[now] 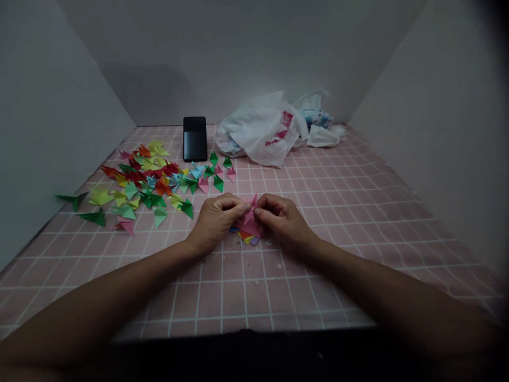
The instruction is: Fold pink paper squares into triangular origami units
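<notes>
Pink paper piece (251, 211), partly folded, is pinched between both hands just above the table, near the middle of the view.

Left hand (214, 220): fingers curled, thumb and fingertips closed on the left edge of the piece.
Right hand (283, 218): same posture, fingertips closed on the right edge. The fingertips of the two hands nearly meet over the fold. Cannot tell whether the wrists rest on the surface.

Directly beneath the held piece is a small stack of coloured sheets (249, 239). Yellow, orange, purple and blue corners show from under the hands.

Table (338, 212): pink covering with a white grid.

Left of the hands and farther back is a scatter of folded paper triangles (151, 183) in green, red, yellow, orange, light blue and pink. They lie loose and spread toward the left wall. Two dark green ones sit apart at the left fringe.

Far end: a black phone (194, 139) stands upright with its screen dark. Just right of it lies a crumpled white plastic bag (260, 130) with red print. More crumpled white material with blue print (318, 119) lies behind the bag.

Plain pale walls close in the left, back and right sides.
</notes>
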Demonstrator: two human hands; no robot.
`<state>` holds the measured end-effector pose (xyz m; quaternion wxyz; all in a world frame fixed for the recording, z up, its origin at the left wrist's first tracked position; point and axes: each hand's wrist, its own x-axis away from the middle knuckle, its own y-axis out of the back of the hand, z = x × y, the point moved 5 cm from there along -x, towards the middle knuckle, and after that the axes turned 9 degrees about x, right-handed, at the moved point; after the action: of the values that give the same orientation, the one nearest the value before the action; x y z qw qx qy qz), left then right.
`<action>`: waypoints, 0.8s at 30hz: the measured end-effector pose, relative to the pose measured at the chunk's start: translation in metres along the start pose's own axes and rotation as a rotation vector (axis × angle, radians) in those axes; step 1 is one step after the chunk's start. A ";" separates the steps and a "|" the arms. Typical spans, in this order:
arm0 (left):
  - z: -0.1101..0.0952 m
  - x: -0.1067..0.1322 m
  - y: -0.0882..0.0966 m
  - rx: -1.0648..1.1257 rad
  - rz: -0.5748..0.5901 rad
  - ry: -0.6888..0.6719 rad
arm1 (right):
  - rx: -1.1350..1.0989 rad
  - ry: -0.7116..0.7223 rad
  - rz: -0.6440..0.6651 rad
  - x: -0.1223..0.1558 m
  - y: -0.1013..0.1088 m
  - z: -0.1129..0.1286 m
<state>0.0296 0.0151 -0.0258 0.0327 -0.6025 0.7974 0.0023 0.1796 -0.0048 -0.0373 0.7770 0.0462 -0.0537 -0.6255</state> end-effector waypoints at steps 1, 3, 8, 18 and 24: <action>0.000 0.000 0.000 -0.020 -0.002 -0.019 | 0.003 0.003 -0.003 0.000 0.000 0.000; 0.001 0.001 0.000 -0.047 -0.016 -0.046 | 0.008 0.006 -0.010 0.000 -0.001 0.000; 0.004 0.003 -0.003 -0.005 -0.036 -0.024 | 0.006 0.030 -0.017 0.001 -0.003 0.001; -0.001 0.001 -0.003 -0.022 0.019 0.005 | -0.101 0.028 0.031 -0.001 -0.001 0.000; 0.000 0.001 -0.007 0.061 0.076 0.088 | -0.130 0.002 -0.015 -0.002 0.002 -0.002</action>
<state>0.0359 0.0122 -0.0259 0.0158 -0.5701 0.8201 -0.0473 0.1811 -0.0024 -0.0388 0.7738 -0.0035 -0.0116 -0.6333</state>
